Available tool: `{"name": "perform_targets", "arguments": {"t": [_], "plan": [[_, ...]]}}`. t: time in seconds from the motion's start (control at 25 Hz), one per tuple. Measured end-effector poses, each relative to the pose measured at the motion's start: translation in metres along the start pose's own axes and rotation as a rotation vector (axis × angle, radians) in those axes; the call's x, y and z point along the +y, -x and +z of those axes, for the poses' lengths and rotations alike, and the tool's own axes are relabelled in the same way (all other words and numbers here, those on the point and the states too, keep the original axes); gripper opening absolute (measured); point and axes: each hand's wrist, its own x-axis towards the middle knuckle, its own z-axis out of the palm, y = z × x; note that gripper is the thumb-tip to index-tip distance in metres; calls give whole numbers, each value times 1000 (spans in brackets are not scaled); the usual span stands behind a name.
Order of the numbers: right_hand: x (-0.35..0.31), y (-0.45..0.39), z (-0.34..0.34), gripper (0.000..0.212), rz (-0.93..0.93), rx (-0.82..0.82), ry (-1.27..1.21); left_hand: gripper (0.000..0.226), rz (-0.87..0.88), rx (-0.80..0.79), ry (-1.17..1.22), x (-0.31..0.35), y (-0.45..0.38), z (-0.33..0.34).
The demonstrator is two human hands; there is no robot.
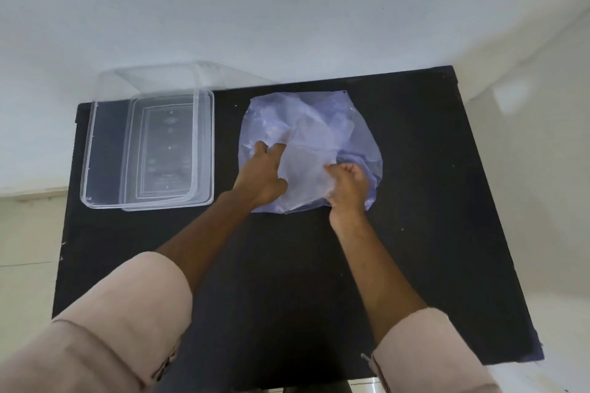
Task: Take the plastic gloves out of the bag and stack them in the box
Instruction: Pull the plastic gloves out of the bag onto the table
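Note:
A crumpled bluish plastic bag (357, 112) lies on the black table (287, 265), right of centre. Pale, translucent plastic gloves (306, 166) show through it and at its near edge. My left hand (260, 175) rests on the bag's left side, fingers spread and reaching into the folds. My right hand (348, 185) is closed on the plastic at the bag's near right. A clear plastic box (95, 150) stands at the table's far left with nothing visible inside it.
A clear lid (204, 143) lies partly under or against the box on its right side. The table's far edge meets a white wall (287, 9). Pale floor (25, 249) shows to the left and right.

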Motion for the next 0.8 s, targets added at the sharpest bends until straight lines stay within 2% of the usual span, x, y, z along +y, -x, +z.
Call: {"name": "perform_targets", "arguments": {"t": [0.04, 0.12, 0.24, 0.36, 0.48, 0.64, 0.72, 0.8], "plan": [[3, 4, 6, 17, 125, -23, -146, 81, -1, 4, 34, 1, -3, 1], [8, 11, 16, 10, 268, -49, -287, 76, 9, 1, 70, 1, -7, 5], [15, 21, 12, 16, 223, 8, -214, 77, -2, 9, 70, 0, -8, 7], [33, 52, -18, 10, 180, 73, -161, 79, 3, 25, 82, -9, -2, 8], [46, 76, -57, 2, 194, 33, -88, 76, -1, 44, 126, -11, -5, 5], [81, 129, -85, 10, 256, 63, 49, 76, 22, -48, -1, -24, 15, 15], [99, 153, -92, 9, 329, 38, 35, 67, 85, 22, -42, -33, 42, 20], [117, 172, -93, 9, 408, 38, -6, 49, 159, 221, 68, -48, 81, 25]]}}
